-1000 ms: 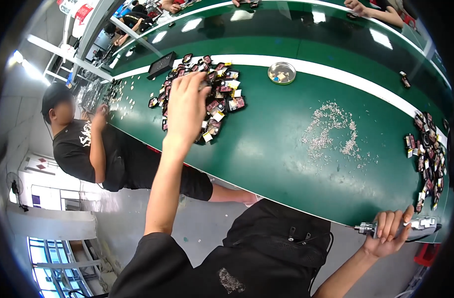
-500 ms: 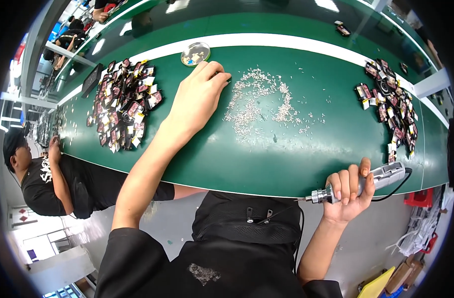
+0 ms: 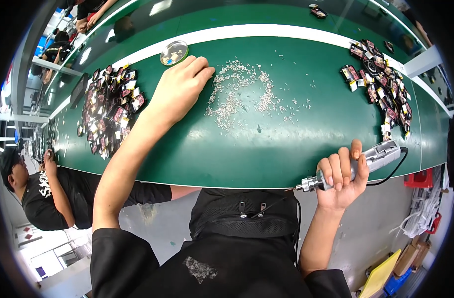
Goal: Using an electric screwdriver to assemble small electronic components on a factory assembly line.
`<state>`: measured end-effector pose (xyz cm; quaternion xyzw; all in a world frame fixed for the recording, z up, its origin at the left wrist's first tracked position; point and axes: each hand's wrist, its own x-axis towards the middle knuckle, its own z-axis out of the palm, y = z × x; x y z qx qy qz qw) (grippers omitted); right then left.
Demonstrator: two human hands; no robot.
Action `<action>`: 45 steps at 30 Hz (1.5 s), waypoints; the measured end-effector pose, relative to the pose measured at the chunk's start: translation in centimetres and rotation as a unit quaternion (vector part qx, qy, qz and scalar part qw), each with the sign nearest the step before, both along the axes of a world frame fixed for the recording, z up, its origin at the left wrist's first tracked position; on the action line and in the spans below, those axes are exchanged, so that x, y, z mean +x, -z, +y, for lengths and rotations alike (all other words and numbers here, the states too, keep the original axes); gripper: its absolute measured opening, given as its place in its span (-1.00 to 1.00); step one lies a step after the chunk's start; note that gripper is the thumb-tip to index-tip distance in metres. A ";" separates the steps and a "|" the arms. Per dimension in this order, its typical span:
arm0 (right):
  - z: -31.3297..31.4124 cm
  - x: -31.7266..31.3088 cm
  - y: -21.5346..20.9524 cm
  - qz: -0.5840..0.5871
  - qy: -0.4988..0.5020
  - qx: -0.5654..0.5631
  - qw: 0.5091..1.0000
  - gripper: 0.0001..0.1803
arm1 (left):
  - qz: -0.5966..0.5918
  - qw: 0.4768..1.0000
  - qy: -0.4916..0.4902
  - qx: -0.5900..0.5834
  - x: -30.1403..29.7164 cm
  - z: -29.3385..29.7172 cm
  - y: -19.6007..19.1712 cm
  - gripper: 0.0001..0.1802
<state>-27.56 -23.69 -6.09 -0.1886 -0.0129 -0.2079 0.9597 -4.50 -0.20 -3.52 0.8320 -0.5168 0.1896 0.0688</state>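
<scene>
My left hand (image 3: 180, 88) reaches over the green table beside many tiny silvery screw-like pieces (image 3: 230, 105). Its fingers are bent together at the left edge of this scatter; whatever they pinch is hidden or too small to see. Just beyond the knuckles sits a round shallow dish (image 3: 187, 51) with small pale and blue bits inside. Near the table's front edge, my right hand (image 3: 340, 181) is wrapped around a grey electric screwdriver (image 3: 381, 155). Its thin bit points left, and a black cord leaves its back end.
Heaped black parts with pink and white labels (image 3: 119, 114) lie to the left, and a similar pile (image 3: 386, 97) to the right. A white strip (image 3: 266, 31) runs along the table's far side. A co-worker (image 3: 48, 193) sits at the left.
The whole view has shifted, so the table's things appear farther left and slightly higher. My left hand stays by the tiny pieces, fingers still bent. The right hand keeps its hold on the screwdriver.
</scene>
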 end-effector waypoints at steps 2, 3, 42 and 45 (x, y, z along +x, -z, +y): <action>0.0 0.0 0.0 0.001 0.000 0.001 1.000 -0.86 | -0.044 0.999 0.013 0.025 0.0 -0.1 0.1 -0.89; 0.0 0.0 0.0 0.001 -0.001 0.002 1.000 -0.86 | -0.044 0.999 0.013 0.024 0.1 -0.1 0.1 -0.89; 2.4 -0.7 -4.9 -0.033 0.088 -0.013 0.995 -0.87 | 0.779 0.465 0.143 -0.396 -18.8 -4.7 1.8 -0.72; 2.2 -1.0 -5.0 -0.030 0.081 -0.028 0.996 -0.87 | 0.776 0.475 0.138 -0.391 -18.9 -4.9 1.7 -0.71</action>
